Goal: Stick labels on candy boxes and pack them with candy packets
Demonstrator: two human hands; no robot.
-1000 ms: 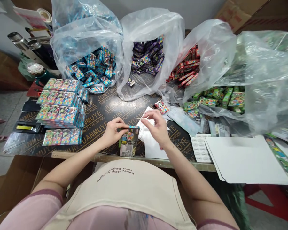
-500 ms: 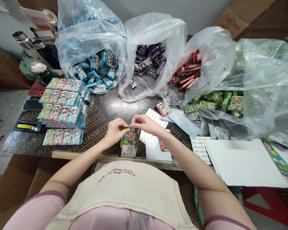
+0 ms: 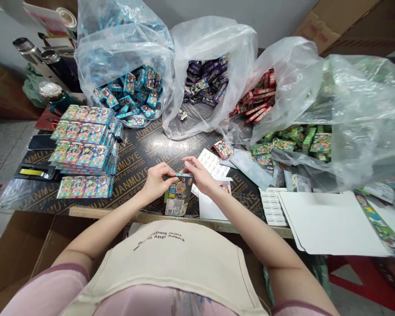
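A dark printed plastic packet (image 3: 178,193) with a green edge and a pale text panel lies at the front of the table, its narrow blue top edge raised. My left hand (image 3: 160,179) pinches the left end of that top edge between thumb and finger. At the right end of the same edge is my right hand (image 3: 199,174), thumb against it and fingers bent over it. What lies inside the packet is hidden. Just right of it are a white sheet (image 3: 212,207) and a sticker sheet (image 3: 210,161), partly behind my right hand.
Stacked packs of small boxes (image 3: 82,151) stand at left. Along the back, clear bags hold blue boxes (image 3: 129,83), purple boxes (image 3: 205,81), red boxes (image 3: 259,94) and green boxes (image 3: 299,138). A red packet (image 3: 222,149) and white cards (image 3: 332,219) lie to the right.
My right hand has moved right along the packet's top edge, away from my left hand, and its fingers have lifted and spread somewhat. More of the blue top edge shows. The left hand stays put.
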